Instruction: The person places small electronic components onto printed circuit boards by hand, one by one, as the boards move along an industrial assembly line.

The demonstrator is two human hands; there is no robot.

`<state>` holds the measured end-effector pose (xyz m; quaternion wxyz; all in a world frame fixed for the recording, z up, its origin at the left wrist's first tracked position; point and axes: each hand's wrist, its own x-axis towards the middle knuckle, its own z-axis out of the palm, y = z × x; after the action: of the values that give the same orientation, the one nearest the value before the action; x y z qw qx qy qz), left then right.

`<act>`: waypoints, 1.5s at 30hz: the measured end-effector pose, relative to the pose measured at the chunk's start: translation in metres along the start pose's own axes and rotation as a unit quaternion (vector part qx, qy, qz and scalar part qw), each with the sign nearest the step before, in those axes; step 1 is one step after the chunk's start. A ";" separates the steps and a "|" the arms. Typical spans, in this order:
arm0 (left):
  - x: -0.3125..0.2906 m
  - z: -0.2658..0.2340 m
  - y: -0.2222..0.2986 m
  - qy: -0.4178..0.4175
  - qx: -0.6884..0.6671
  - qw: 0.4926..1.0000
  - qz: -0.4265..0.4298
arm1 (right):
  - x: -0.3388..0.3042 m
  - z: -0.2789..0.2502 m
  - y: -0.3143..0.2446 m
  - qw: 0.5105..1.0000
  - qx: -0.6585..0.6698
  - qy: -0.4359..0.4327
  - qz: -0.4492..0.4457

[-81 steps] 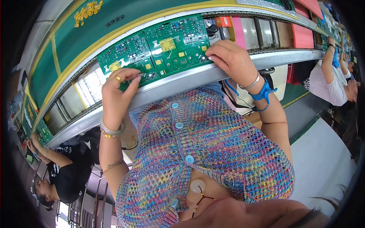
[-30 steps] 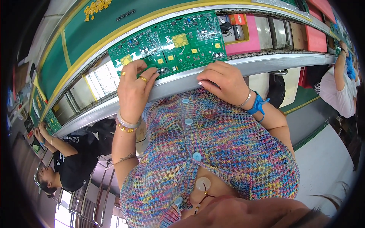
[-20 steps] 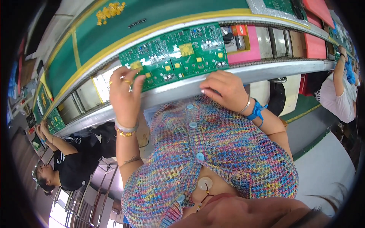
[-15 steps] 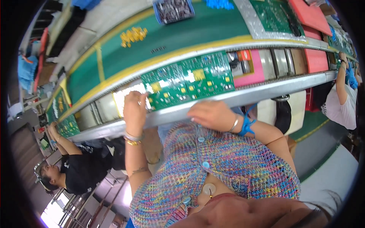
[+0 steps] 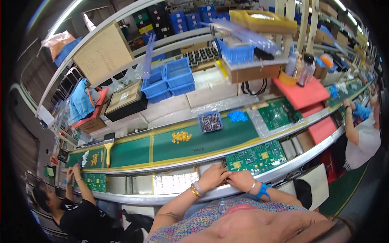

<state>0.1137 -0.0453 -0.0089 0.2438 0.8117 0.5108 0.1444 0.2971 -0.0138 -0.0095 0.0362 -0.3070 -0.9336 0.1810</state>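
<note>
My left hand (image 5: 212, 177) and my right hand (image 5: 242, 180) meet over the conveyor's near metal rail, fingers bent and fingertips together. Whatever sits between those fingertips, if anything, is too small or hidden to name. Just beyond and to the right of them lies a green circuit board (image 5: 259, 157) with yellow and other small parts, across the conveyor rails. Its lower left corner is close to my fingers. Left of my left hand, a bright, shiny panel (image 5: 172, 183) rests between the rails.
Behind the rails, a green work surface (image 5: 129, 154) carries yellow components (image 5: 181, 137), a blue bin (image 5: 210, 122) of dark parts, blue parts (image 5: 238, 116) and a yellow-handled brush (image 5: 108, 150). Blue crates (image 5: 178, 75) stand further back. Co-workers sit left (image 5: 77, 210) and right (image 5: 364, 125).
The view has tilted up, showing more shelves. My hands, apart before at the shiny panel and the rail, have come together by the board's left end. My right hand's fingers have curled in.
</note>
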 end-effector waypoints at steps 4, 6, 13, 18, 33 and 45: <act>0.010 -0.026 0.015 0.022 -0.098 0.995 -0.024 | -0.032 -0.019 0.040 0.990 0.007 0.066 0.128; -0.002 -0.069 0.023 0.023 -0.358 0.934 0.007 | -0.041 -0.028 0.058 0.984 -0.016 0.070 0.166; -0.065 -0.197 0.129 0.429 -0.314 0.732 0.426 | -0.025 -0.029 0.049 0.988 0.034 0.132 0.065; -0.140 -0.202 0.178 0.503 -0.291 0.655 0.483 | 0.024 -0.019 -0.029 0.988 0.078 0.008 -0.136; -0.218 -0.156 0.187 0.462 -0.278 0.613 0.578 | 0.041 0.004 -0.084 0.939 0.107 -0.136 -0.296; -0.216 -0.182 0.200 0.395 -0.334 0.705 0.485 | 0.030 0.007 -0.072 0.952 0.119 -0.141 -0.246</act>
<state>0.0828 -0.2665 0.2558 0.1709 0.6814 0.0148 0.7116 0.2306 -0.0523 0.0087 -0.0160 -0.0328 -0.9476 0.3175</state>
